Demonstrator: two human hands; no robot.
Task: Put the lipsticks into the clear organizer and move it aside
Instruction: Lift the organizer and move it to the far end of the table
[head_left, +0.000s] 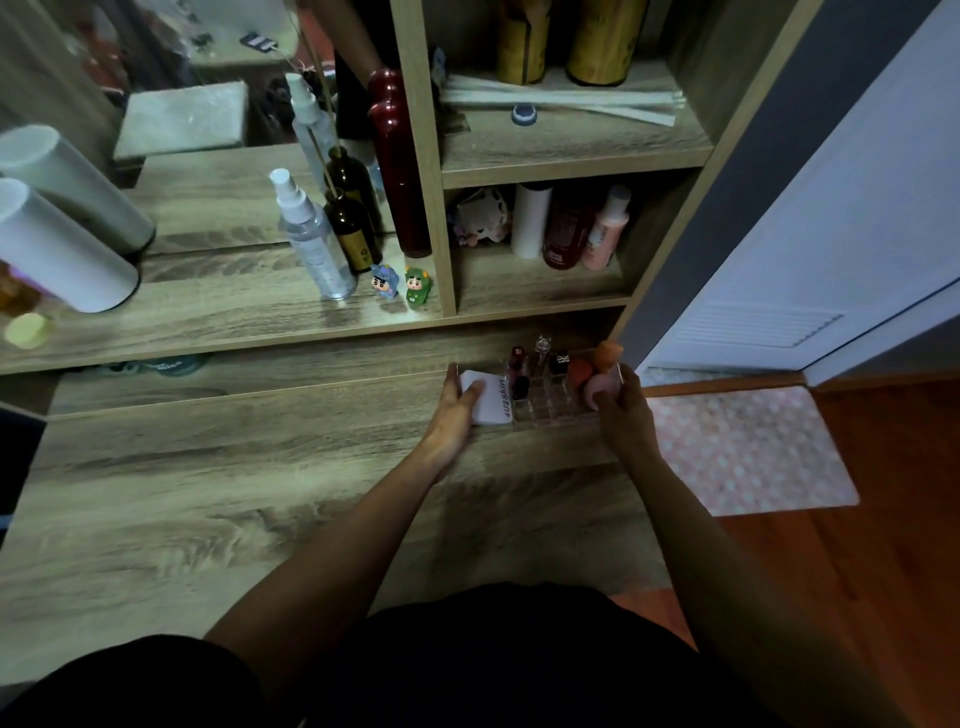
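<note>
The clear organizer (545, 410) sits at the far right of the wooden desk, against the low back ledge. Several lipsticks (519, 366) stand upright in its small cells, with orange and pink makeup sponges (597, 371) at its right end and a white compact (491, 402) at its left end. My left hand (457, 415) grips the organizer's left end, thumb lying on the white compact. My right hand (621, 410) grips its right end, fingers over the pink sponge.
A spray bottle (311, 244), a brown diffuser bottle (350, 234) and two small figurines (402, 286) stand on the shelf above. The shelf unit's cubby (545, 280) holds bottles. The desk's right edge drops to a pink mat (748, 447) on the floor.
</note>
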